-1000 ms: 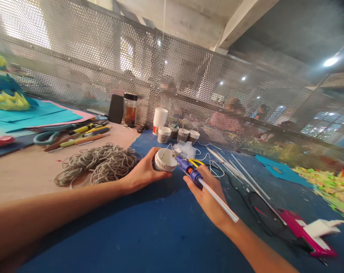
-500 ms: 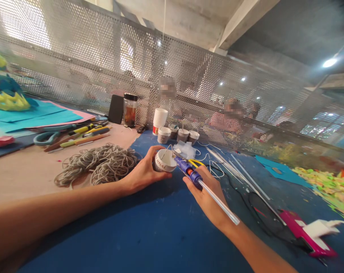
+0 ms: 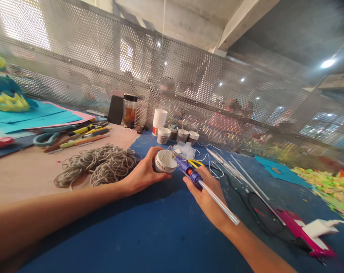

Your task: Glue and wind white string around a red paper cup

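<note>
My left hand (image 3: 145,168) is closed around a small white paper cup (image 3: 165,163) with dark lettering and a thin handle looped over its mouth. The cup is tilted, its opening partly facing me. In my right hand (image 3: 207,189) is a blue glue gun (image 3: 189,169), with a long clear glue stick (image 3: 219,203) protruding from its back. The gun's tip is at the right rim of the cup. Just behind, a crumpled translucent piece (image 3: 185,150) lies on the blue table (image 3: 149,231).
Several small cups (image 3: 182,135) stand behind, beside stacked cups (image 3: 160,118) and a lidded jar (image 3: 130,110). Tangled grey cord (image 3: 99,165) and tools (image 3: 85,136) lie left. Glue sticks (image 3: 250,177), a cable and a pink power strip (image 3: 305,233) are right. People sit beyond a perforated screen (image 3: 186,79).
</note>
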`<state>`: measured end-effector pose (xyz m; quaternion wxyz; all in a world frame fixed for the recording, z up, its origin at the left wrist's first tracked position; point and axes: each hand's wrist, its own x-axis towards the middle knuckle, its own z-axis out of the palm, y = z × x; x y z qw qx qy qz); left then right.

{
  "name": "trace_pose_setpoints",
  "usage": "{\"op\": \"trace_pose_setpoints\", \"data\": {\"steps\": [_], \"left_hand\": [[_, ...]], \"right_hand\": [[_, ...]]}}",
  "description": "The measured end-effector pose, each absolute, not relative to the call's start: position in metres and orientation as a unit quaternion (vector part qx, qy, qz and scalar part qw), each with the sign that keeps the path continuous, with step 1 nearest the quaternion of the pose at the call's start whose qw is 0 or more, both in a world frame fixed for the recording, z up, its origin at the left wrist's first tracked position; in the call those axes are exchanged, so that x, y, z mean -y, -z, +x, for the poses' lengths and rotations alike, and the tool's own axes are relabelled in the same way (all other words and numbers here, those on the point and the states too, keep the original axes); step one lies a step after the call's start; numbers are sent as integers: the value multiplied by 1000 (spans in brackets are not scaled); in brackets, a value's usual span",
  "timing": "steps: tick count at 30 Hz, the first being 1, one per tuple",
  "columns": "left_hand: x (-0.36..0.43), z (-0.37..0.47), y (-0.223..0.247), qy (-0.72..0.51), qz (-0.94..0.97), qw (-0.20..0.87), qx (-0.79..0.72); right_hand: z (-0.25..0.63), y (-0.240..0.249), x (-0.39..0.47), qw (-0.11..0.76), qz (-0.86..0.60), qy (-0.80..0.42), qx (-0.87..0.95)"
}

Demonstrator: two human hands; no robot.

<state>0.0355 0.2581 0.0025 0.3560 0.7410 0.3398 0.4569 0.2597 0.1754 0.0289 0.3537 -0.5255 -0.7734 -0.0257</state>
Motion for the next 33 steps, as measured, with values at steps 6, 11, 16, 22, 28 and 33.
{"op": "trace_pose_setpoints", "data": {"steps": [6, 11, 16, 22, 28, 33], "left_hand": [[-260, 36, 0, -461, 737, 369, -329], [-262, 34, -2, -444, 735, 387, -335], [-263, 28, -5, -417, 733, 384, -377], [-262, 20, -9, -415, 729, 398, -372], [-251, 12, -28, -461, 697, 376, -401], [-260, 19, -39, -491, 726, 258, -407]], "right_hand": [[261, -27, -176, 367, -524, 13, 769], [261, -27, -177, 384, -517, 1, 765], [261, -30, -176, 400, -512, 1, 760], [261, -32, -175, 402, -511, -3, 759], [260, -30, -175, 410, -502, -20, 761], [260, -29, -175, 414, -486, -17, 770]]}}
